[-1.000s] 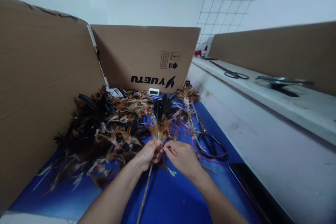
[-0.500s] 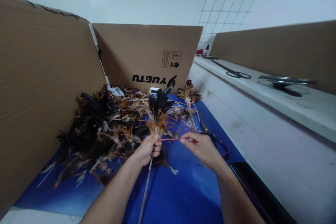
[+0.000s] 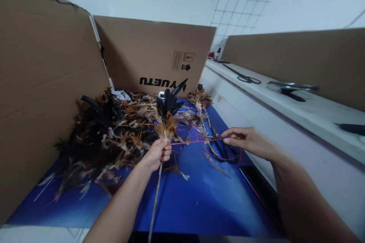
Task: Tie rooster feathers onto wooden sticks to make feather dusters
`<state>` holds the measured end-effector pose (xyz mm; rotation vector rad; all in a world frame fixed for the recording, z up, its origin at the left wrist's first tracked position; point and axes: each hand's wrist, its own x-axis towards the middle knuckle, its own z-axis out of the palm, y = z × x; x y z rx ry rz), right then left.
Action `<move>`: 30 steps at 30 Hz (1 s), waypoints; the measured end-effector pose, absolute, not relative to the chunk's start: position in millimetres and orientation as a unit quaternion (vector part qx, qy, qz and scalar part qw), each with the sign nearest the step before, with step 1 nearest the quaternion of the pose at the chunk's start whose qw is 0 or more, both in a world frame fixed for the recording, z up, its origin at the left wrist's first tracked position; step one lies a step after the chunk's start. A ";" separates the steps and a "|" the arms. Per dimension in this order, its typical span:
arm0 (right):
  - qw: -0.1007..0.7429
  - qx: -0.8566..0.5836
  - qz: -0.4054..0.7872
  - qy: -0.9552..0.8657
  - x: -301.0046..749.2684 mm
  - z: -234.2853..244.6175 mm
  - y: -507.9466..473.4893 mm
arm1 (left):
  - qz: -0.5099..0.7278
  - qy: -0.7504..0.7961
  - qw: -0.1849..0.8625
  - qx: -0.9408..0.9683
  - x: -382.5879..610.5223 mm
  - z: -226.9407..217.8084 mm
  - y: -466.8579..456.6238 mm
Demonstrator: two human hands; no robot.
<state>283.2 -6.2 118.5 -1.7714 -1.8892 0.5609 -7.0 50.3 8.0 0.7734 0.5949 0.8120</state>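
Centre frame, my left hand [image 3: 157, 154] clenches a feather-tipped stick [image 3: 154, 197]; my right hand [image 3: 248, 142] pinches thread [image 3: 196, 141] taut. Stick looks mostly bare.

Bright even overhead light, soft shadows, wide-angle edge distortion, slight blur.

- Feather bundle [image 3: 168, 121], centre: rust-brown below, black tips.
- Thread [image 3: 196, 141]: pinkish red.
- Feather pile [image 3: 105, 133], left: black and brown, mottled with white.
- Table mat [image 3: 199, 201]: deep blue.
- Cardboard panel [image 3: 148, 49], upper centre: tan, black print.
- Wall tiles [image 3: 242, 3], upper right: white, dark grid.
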 end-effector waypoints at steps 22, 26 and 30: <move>0.298 -0.727 0.132 -0.605 333.9 61.7 33.1 | 0.406 0.294 0.792 0.349 -8.5 9.6 54.0; 0.397 -0.692 0.161 -0.581 328.7 69.8 42.8 | 0.403 0.293 0.793 0.350 -8.3 10.2 53.0; 0.424 -0.679 0.098 -0.591 322.5 91.7 42.4 | 0.402 0.297 0.792 0.351 -8.4 9.2 53.7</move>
